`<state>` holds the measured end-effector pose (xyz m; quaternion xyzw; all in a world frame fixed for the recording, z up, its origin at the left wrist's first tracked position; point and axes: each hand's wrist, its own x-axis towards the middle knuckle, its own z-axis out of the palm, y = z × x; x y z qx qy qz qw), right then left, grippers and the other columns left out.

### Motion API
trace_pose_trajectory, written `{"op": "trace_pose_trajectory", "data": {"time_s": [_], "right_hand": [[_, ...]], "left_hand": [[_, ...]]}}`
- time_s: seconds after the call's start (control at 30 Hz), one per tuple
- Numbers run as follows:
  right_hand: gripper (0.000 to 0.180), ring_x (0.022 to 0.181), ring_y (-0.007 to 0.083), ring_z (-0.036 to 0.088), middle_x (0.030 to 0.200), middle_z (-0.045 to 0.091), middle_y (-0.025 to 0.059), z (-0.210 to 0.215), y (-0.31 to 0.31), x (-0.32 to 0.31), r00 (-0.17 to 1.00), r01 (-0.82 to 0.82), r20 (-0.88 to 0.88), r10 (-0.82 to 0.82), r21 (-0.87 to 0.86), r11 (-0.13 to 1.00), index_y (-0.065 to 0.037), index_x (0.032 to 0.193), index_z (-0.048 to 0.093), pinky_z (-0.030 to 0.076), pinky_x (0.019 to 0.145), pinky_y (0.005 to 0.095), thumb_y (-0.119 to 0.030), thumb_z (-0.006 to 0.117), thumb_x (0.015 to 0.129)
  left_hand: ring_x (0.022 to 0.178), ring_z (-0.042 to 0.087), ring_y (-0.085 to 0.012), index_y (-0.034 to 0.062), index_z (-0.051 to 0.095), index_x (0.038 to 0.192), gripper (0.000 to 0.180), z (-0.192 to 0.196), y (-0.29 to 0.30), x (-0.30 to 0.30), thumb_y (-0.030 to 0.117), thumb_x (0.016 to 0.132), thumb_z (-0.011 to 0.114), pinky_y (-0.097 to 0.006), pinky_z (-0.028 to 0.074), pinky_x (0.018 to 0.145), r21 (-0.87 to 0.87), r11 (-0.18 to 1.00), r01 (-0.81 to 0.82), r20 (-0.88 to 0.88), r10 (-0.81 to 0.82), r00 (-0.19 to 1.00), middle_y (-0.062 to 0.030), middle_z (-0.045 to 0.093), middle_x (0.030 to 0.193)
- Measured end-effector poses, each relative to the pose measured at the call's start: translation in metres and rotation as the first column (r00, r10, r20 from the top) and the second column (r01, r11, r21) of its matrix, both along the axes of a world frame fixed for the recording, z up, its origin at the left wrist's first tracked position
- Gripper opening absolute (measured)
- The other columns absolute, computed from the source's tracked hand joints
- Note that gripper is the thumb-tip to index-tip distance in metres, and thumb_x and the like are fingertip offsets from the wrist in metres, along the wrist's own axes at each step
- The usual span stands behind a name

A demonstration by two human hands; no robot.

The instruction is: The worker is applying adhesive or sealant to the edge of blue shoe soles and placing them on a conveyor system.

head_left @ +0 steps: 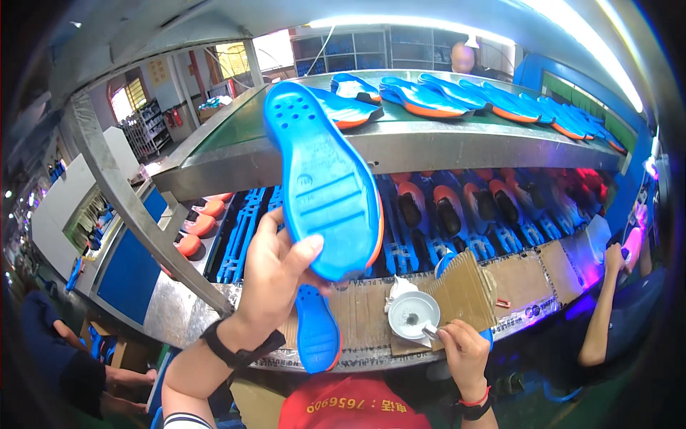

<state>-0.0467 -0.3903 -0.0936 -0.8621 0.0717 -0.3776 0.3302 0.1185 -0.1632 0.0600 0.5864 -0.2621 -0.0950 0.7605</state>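
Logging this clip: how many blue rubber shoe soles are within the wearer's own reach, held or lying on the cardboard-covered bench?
2: one blue rubber shoe sole is held up by the left hand; another blue sole lies on the cardboard-covered bench below. Others may be hidden.

Left hand (275, 275) raised, grip closed; right hand (463, 350) low, fingers curled.

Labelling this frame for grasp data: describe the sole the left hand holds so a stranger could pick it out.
Start at the steel conveyor frame with two levels. In front of its upper edge, the left hand lifts one blue shoe sole upright, its grooved underside facing the camera. Unlike the soles lying flat in a row on the upper belt and the one on the cardboard-covered ledge, it is raised.
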Motion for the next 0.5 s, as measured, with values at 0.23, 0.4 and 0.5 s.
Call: {"op": "trace_pose_trajectory", "data": {"time_s": [0.23,0.4,0.5], "right_hand": [[0.010,0.064,0.0300,0.062,0.080,0.064,0.0138,-0.007,-0.006,-0.005,1.000,0.024,-0.007,-0.024,-0.009,1.000,0.000,0.082,0.065,0.049,0.054,0.0341,-0.001,0.071,0.074],[0.010,0.065,0.0300,0.063,0.081,0.065,0.0130,-0.017,-0.008,-0.014,0.998,0.030,-0.053,-0.030,0.004,1.000,-0.001,0.082,0.065,0.049,0.056,0.0345,-0.002,0.072,0.074],[0.006,0.060,0.0266,0.061,0.073,0.062,0.0130,-0.009,0.001,-0.018,0.997,0.052,-0.055,-0.049,0.053,0.997,0.002,0.078,0.064,0.046,0.053,0.0316,0.002,0.069,0.075]], "left_hand": [[0.075,0.063,-0.0175,-0.0018,0.051,0.109,0.030,0.046,-0.038,0.073,0.019,0.089,0.061,-0.023,0.051,0.061,-0.129,0.991,-0.035,0.055,0.043,0.998,-0.0091,0.062,0.095],[0.080,0.062,-0.0191,-0.0049,0.054,0.101,0.020,0.077,-0.057,0.145,0.012,0.091,0.059,-0.022,0.056,0.065,-0.197,0.980,-0.024,-0.084,0.007,0.996,-0.0121,0.059,0.095],[0.080,0.062,-0.0210,-0.0079,0.051,0.106,0.024,0.090,-0.086,0.189,0.013,0.094,0.056,-0.023,0.057,0.065,-0.229,0.973,-0.022,-0.116,-0.005,0.993,-0.0155,0.057,0.098]]}}
